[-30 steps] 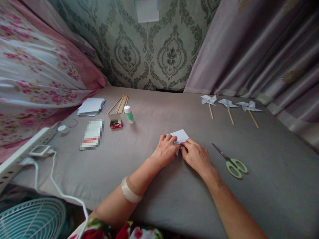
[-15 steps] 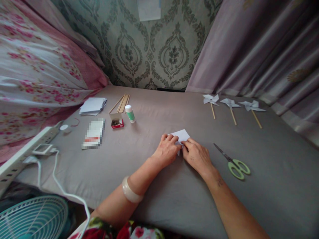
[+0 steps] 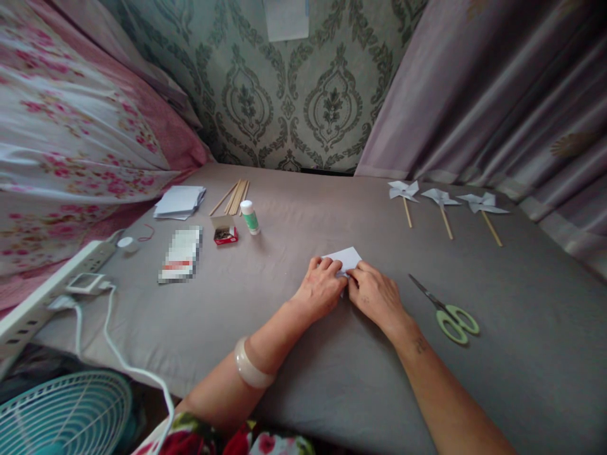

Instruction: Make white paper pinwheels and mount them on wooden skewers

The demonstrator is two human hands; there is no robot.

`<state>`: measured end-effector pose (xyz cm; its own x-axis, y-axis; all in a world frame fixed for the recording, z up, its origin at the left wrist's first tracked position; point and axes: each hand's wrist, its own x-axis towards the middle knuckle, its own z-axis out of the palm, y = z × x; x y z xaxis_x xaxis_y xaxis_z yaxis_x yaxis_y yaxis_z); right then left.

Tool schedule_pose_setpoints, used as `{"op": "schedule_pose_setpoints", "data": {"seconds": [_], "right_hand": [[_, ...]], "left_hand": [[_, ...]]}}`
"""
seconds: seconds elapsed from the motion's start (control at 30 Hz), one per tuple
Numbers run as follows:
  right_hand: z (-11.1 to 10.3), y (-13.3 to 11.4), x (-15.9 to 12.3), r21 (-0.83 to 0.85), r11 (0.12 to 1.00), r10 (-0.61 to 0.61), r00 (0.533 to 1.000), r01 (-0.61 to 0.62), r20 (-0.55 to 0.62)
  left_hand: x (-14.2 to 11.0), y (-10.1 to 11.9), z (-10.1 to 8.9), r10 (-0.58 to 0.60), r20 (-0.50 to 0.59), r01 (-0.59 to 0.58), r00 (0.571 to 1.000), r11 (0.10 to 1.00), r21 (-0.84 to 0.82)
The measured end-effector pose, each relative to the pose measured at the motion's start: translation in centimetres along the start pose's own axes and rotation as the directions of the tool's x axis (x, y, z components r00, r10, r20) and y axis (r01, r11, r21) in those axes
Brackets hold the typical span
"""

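Note:
Both of my hands meet on a small sheet of white paper (image 3: 348, 258) lying on the grey-covered surface. My left hand (image 3: 322, 284) presses on the paper's left part with bent fingers. From the right, my right hand (image 3: 372, 287) pinches the paper's near edge, its fingertips close to the left ones. Much of the paper is hidden under the fingers, so its folds do not show clearly. To the right of my right hand lie scissors (image 3: 446, 309) with green handles.
Three paper pinwheels (image 3: 484, 203) on sticks lie at the far right. At the left are stacked paper (image 3: 179, 202), wooden sticks (image 3: 236, 197), a glue stick (image 3: 250, 218), a small red box (image 3: 225, 235) of metal bits and a power strip (image 3: 52, 294). A fan (image 3: 66, 411) stands lower left.
My left fingers have shifted slightly inward over the paper, and the paper corner that stuck out below them is now mostly covered. The whole view has moved a little.

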<state>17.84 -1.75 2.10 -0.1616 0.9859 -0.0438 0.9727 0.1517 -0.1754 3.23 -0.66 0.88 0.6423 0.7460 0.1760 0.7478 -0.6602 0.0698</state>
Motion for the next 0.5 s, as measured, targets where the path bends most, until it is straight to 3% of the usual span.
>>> {"op": "schedule_pose_setpoints", "data": {"seconds": [0.13, 0.27, 0.37, 0.5], "right_hand": [[0.4, 0.3, 0.2, 0.060, 0.998, -0.002, 1.000, 0.004, -0.031], [0.7, 1.3, 0.6, 0.268, 0.963, 0.047, 0.990, -0.010, -0.132], [0.6, 2.6, 0.8, 0.415, 0.908, 0.169, 0.958, -0.060, -0.231], [0.3, 4.5, 0.9, 0.446, 0.863, 0.364, 0.905, -0.238, -0.219]], "left_hand": [[0.1, 0.0, 0.1, -0.002, -0.013, 0.002, 1.000, 1.000, -0.001], [0.1, -0.1, 0.2, -0.009, -0.024, 0.009, 1.000, 1.000, -0.016], [0.2, -0.2, 0.2, -0.005, -0.034, 0.005, 0.999, 1.000, -0.017], [0.4, -0.3, 0.3, 0.005, -0.058, -0.007, 0.998, 0.999, -0.033]]}}
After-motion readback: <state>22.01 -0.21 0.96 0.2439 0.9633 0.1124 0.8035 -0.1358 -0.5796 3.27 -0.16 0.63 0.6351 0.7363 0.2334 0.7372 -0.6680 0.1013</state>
